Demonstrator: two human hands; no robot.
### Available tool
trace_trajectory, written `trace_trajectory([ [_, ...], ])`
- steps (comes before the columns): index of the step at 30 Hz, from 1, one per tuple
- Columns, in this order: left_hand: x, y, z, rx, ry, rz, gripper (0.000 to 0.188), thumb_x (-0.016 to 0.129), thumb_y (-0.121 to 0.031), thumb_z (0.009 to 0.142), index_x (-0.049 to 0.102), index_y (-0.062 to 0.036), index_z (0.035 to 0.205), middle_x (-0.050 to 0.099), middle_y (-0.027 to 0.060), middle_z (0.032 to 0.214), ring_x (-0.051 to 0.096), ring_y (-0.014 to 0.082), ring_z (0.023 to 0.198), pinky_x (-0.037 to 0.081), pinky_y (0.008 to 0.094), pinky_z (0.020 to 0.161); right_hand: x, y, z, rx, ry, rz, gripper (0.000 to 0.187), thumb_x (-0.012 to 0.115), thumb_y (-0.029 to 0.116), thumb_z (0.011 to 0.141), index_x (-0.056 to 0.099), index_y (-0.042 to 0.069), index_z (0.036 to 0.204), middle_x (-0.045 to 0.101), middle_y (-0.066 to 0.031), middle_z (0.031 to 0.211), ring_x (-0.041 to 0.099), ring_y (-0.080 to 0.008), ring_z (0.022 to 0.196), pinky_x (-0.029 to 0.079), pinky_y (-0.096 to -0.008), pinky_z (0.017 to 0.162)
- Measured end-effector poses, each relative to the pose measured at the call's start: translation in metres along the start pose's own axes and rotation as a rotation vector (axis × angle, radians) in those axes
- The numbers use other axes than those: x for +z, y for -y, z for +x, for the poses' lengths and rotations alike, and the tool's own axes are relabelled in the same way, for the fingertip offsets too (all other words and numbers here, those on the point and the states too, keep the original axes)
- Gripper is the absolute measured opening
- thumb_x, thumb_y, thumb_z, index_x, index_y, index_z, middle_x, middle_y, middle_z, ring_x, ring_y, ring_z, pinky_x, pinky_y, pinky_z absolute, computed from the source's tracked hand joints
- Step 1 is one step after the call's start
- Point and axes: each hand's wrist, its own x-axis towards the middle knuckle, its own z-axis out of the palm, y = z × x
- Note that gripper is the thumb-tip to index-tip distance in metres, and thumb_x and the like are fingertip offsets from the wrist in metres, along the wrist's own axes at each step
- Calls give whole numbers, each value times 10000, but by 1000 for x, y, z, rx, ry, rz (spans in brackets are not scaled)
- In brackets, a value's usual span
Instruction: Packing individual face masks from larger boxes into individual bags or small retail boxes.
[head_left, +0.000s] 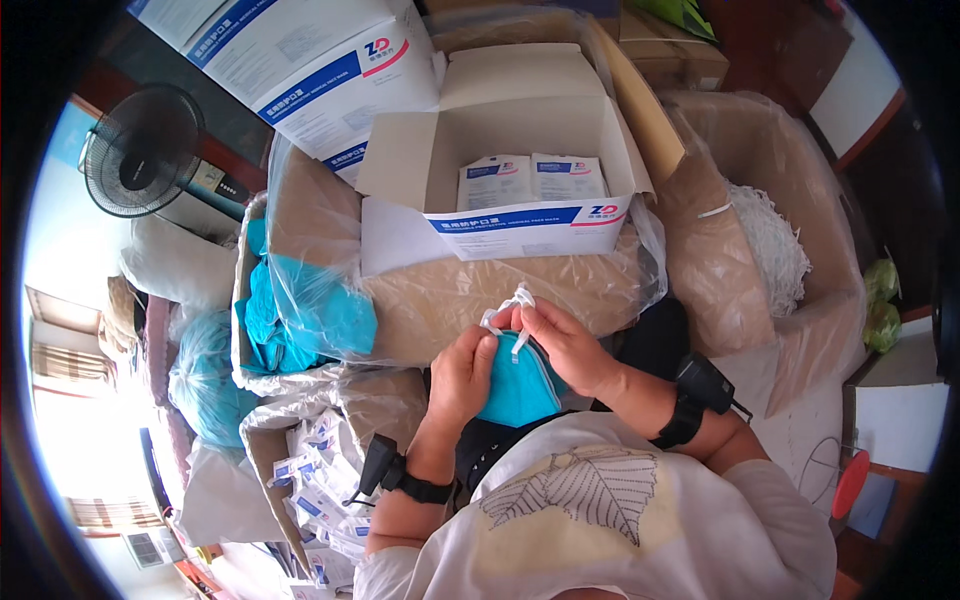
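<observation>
A teal folded face mask (518, 385) hangs over my lap, between my two hands. White elastic straps (522, 300) gather in a loop at its top edge. My left hand (462, 375) is closed, its thumb and fingers pinching the mask's upper left edge by the strap. Bent round the white straps, the fingers of my right hand (562, 340) grip them near the top. An open white box with a blue stripe (530, 232) stands beyond my hands on a plastic-lined carton. Inside it, small white packets (530, 183) stand side by side.
Closed white boxes (330, 80) are stacked at the far left. A carton of teal masks (300, 315) and a carton of packets (325, 465) stand to my left. At the right, a carton holds white straps (770, 245). A black fan (140, 150) stands far left.
</observation>
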Motion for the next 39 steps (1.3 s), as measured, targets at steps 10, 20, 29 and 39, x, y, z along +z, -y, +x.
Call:
trace_trajectory([
  [10, -11, -3, 1, 160, 34, 177, 260, 528, -233, 851, 574, -94, 1066, 614, 167, 800, 606, 326, 734, 473, 378, 593, 6, -18, 2, 159, -24, -193, 295, 474, 320, 903, 544, 34, 882, 494, 18, 727, 423, -48, 642, 351, -210, 563],
  [20, -2, 28, -2, -68, 205, -715, 285, 462, -283, 908, 556, -25, 985, 580, 11, 857, 509, 93, 793, 430, 249, 722, 10, 14, 5, -105, 94, 30, 305, 376, 271, 934, 505, 44, 776, 586, -90, 857, 555, -187, 834, 431, -328, 768],
  [29, -50, 21, 31, 512, 72, 16, 324, 468, -278, 864, 509, -32, 656, 503, 102, 600, 507, 278, 512, 399, 349, 476, 66, 77, -20, -554, 749, -627, 272, 484, 159, 866, 463, 23, 631, 481, -129, 609, 492, -319, 595, 393, -398, 576],
  [39, -41, 10, 50, 627, 100, 139, 265, 510, -250, 821, 536, -33, 670, 516, 120, 614, 529, 322, 554, 428, 379, 499, 47, 66, -39, -487, 634, -624, 341, 453, 172, 885, 418, 19, 583, 438, -120, 554, 468, -316, 559, 370, -387, 537],
])
